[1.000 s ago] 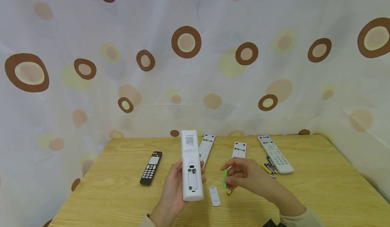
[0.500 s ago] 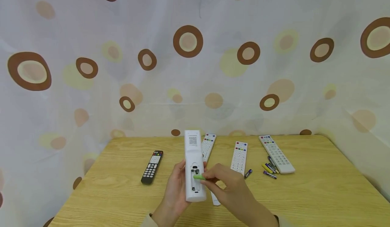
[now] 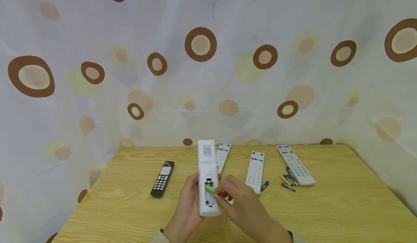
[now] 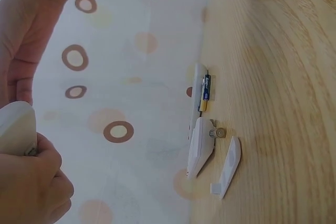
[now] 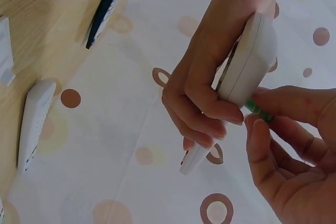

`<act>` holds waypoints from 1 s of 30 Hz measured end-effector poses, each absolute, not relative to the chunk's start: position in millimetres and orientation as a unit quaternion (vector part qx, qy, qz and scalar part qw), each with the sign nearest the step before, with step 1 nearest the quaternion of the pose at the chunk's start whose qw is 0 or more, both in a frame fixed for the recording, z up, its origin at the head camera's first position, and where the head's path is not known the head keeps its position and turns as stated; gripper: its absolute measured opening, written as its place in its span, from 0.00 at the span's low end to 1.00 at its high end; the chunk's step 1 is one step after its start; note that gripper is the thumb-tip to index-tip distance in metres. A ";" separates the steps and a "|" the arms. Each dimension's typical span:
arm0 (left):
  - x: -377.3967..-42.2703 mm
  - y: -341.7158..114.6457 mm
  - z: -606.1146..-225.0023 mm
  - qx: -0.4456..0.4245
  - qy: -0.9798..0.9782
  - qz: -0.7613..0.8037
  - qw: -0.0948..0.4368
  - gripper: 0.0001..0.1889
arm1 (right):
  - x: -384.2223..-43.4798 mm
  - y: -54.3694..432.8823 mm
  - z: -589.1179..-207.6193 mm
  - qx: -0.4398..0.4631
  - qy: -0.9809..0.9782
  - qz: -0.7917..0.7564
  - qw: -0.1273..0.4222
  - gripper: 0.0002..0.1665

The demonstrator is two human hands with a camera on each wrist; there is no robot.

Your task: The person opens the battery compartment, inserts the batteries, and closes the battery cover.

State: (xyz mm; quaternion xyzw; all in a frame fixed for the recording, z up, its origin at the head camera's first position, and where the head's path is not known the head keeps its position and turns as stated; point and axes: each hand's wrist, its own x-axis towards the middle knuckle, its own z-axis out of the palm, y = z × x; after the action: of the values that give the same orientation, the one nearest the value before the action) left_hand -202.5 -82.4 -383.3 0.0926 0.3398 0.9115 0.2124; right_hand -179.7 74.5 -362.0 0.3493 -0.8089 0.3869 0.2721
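Note:
My left hand (image 3: pixel 188 199) grips a white remote control (image 3: pixel 206 163), its back toward the head camera and its battery compartment (image 3: pixel 209 198) uncovered. Between thumb and fingers, my right hand (image 3: pixel 242 203) pinches a green battery (image 3: pixel 211 189). The battery lies slanted across the upper part of the compartment. From the right wrist view, the green battery (image 5: pixel 257 109) shows between the right fingertips, against the remote's (image 5: pixel 254 59) underside. A white battery cover (image 4: pixel 229 167) lies on the table in the left wrist view; in the head view the right hand mostly hides it.
On the wooden table (image 3: pixel 123 214), a black remote (image 3: pixel 162 179) lies left. White remotes lie behind the held one (image 3: pixel 223 156), at centre right (image 3: pixel 255 171) and farther right (image 3: pixel 295 165). Several loose batteries (image 3: pixel 288 180) lie by the right one, a dark battery (image 3: pixel 265 185) nearer. A patterned curtain (image 3: pixel 228 72) stands behind.
My right hand has carried the green battery left from above the table to the compartment, then tilted it slightly there. The left hand and remote have shifted slightly right.

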 end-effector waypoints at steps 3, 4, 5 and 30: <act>-202.9 -82.3 -384.5 0.087 0.346 0.911 0.207 0.28 | -178.5 70.9 -358.2 0.331 -0.831 0.366 0.258 0.14; -203.1 -82.3 -385.3 0.086 0.349 0.910 0.206 0.28 | -178.3 69.2 -356.7 0.328 -0.835 0.359 0.259 0.14; -203.3 -82.2 -386.2 0.084 0.353 0.909 0.204 0.28 | -178.3 67.5 -355.4 0.325 -0.838 0.351 0.262 0.14; -205.4 -78.9 -391.1 0.049 0.379 0.904 0.191 0.25 | -192.7 65.7 -354.0 0.253 -0.801 0.529 0.122 0.10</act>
State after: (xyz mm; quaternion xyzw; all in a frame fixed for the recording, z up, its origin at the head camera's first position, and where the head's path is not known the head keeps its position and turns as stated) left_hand -205.4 -78.9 -391.1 0.0487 0.3788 0.9043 0.1907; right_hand -192.7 65.7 -354.0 0.2526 -0.8009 0.5291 0.1221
